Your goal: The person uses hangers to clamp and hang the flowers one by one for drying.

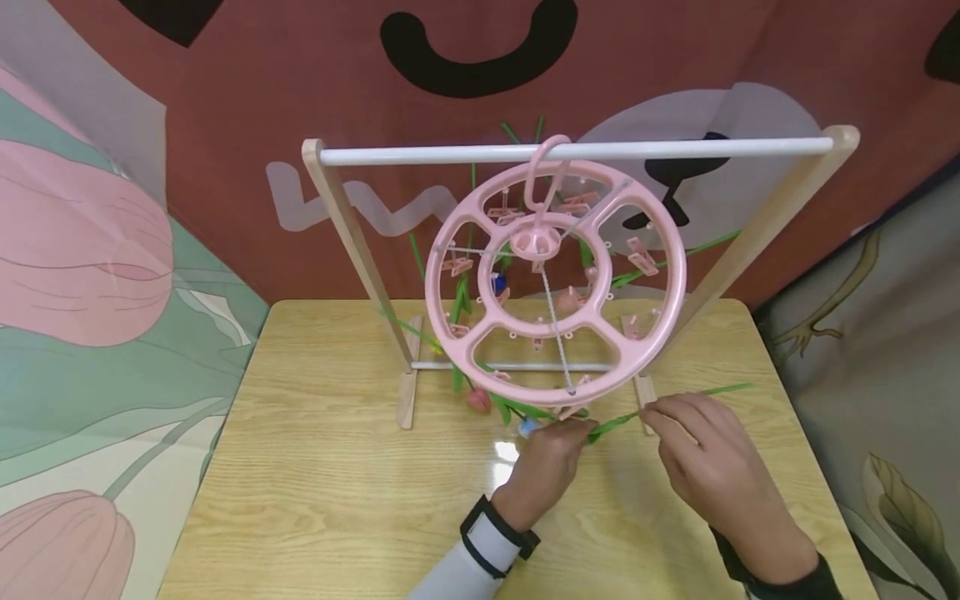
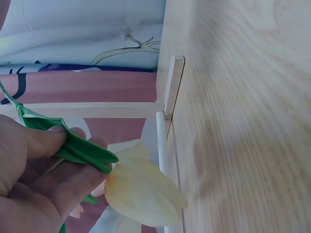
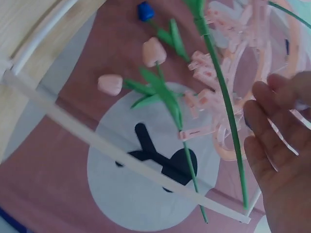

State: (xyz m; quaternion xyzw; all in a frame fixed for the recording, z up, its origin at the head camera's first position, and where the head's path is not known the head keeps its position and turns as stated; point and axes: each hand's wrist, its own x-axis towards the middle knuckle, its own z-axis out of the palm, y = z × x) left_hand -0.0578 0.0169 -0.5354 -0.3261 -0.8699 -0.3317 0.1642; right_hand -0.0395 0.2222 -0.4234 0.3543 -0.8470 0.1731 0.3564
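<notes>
My left hand (image 1: pixel 543 467) pinches the green leaves and stem of an artificial tulip just behind its cream flower head (image 2: pixel 146 189). In the head view that flower is hidden, while its green stem (image 1: pixel 622 421) runs rightward past the fingertips of my right hand (image 1: pixel 712 462). Those fingers are loosely bent, and the right wrist view has the stem (image 3: pixel 228 107) passing beside them, not gripped. Just above my left hand hangs a round pink drying hanger (image 1: pixel 677 287) with pink clips (image 1: pixel 642 257).
Several artificial tulips hang from the clips, among them a pink one (image 1: pixel 479 400), a light blue one (image 1: pixel 528 427) and a dark blue one (image 3: pixel 145 11). The hanger hooks over the white bar (image 1: pixel 420 155) of a wooden stand (image 1: pixel 352 242) on the wooden table (image 1: pixel 322 500). Printed cloth surrounds it.
</notes>
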